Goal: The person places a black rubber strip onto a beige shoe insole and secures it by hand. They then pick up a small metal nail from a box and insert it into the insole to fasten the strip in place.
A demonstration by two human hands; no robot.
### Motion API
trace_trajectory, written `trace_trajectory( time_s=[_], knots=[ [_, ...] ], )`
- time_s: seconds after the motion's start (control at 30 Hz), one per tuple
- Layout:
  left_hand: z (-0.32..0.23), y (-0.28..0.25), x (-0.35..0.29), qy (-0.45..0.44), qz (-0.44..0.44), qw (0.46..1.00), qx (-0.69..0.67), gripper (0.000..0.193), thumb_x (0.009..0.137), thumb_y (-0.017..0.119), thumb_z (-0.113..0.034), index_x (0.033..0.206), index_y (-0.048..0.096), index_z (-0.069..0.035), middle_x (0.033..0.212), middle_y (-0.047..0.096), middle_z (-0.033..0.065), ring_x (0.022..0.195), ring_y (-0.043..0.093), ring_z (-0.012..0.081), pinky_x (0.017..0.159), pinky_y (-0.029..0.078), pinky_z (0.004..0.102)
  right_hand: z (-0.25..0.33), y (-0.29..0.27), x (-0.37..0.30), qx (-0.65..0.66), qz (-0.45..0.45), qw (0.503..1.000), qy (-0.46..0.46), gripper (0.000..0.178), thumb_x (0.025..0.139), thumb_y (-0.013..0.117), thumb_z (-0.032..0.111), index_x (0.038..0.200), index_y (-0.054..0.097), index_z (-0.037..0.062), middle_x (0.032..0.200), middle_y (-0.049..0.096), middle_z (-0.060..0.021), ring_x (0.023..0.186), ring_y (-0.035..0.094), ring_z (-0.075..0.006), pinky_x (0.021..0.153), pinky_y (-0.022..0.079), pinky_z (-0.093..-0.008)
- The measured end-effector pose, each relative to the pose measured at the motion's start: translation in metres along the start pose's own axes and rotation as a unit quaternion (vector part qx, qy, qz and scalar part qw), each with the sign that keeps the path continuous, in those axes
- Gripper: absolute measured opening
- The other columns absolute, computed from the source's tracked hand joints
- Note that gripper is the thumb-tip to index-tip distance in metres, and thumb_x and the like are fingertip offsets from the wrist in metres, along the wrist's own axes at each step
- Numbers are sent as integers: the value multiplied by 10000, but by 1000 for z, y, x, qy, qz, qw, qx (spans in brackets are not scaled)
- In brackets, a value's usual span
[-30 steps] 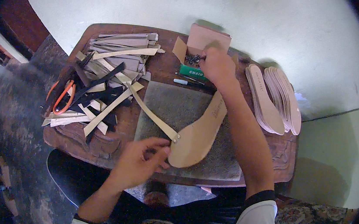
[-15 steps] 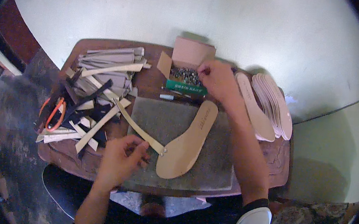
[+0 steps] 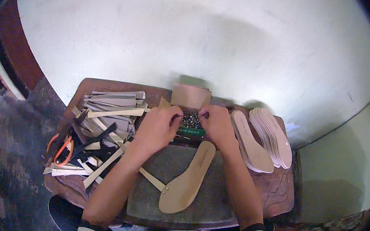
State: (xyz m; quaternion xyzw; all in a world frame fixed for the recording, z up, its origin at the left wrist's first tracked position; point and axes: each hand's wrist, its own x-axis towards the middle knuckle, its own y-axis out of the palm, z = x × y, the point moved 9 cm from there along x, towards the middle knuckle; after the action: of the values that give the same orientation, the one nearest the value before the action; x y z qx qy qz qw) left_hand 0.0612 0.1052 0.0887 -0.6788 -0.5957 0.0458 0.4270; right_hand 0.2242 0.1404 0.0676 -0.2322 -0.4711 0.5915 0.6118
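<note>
Both hands are at a small green box (image 3: 191,132) with raised cardboard flaps, full of small metal nails (image 3: 190,118). My left hand (image 3: 159,124) is at the box's left side, fingertips pinched at the rim. On the opposite side, my right hand (image 3: 216,125) has thumb and fingers pressed together beside the nails. What either pinch holds is too small or hidden. Nearer me, a tan insole (image 3: 184,183) lies on a grey mat (image 3: 216,204). A cream strap (image 3: 151,178) is joined to the insole's left edge by small shiny metal heads, and my left forearm partly covers it.
Stacked insoles (image 3: 271,136) lie at the right of the wooden table (image 3: 276,192). Grey strips (image 3: 114,101) are piled at the back left. Orange-handled scissors (image 3: 65,150) and black and cream scraps (image 3: 95,155) lie nearer. A pale wall (image 3: 194,30) stands behind.
My left hand has moved from beside the strap up to the box's left side. My right hand stays at the box's right. The view has tilted up, so the table appears lower.
</note>
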Motion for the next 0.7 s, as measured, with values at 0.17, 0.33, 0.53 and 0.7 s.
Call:
trace_trajectory(
  time_s=[0.17,0.33,0.53,0.7],
  knots=[
    [14,52,39,54,143,978,142,152,807,648,-123,940,707,-80,919,701,143,855,666,356,794,525,467,-24,1,-2,11,42,999,-1,152,742,669,70,876,723,23,880,687,-207,839,670,-368,800,523,-433],
    [33,74,41,52,191,957,210,180,806,646,-161,968,722,-153,938,709,109,897,671,327,846,487,511,-22,7,-2,36,72,996,-44,172,738,692,84,896,724,26,885,692,-197,830,675,-353,788,523,-413],
    [41,82,36,7,226,947,228,197,812,646,-178,999,703,-188,945,706,71,956,658,308,905,435,560,-16,16,-5,-21,98,995,-16,167,742,680,157,895,717,104,869,681,-176,863,664,-374,796,534,-487],
    [39,78,38,6,214,957,194,129,810,642,-172,934,679,-165,935,704,82,938,658,315,863,440,544,-16,15,-5,-20,80,997,-15,162,757,675,192,903,715,133,909,682,-161,885,663,-372,783,535,-507]
  ],
)
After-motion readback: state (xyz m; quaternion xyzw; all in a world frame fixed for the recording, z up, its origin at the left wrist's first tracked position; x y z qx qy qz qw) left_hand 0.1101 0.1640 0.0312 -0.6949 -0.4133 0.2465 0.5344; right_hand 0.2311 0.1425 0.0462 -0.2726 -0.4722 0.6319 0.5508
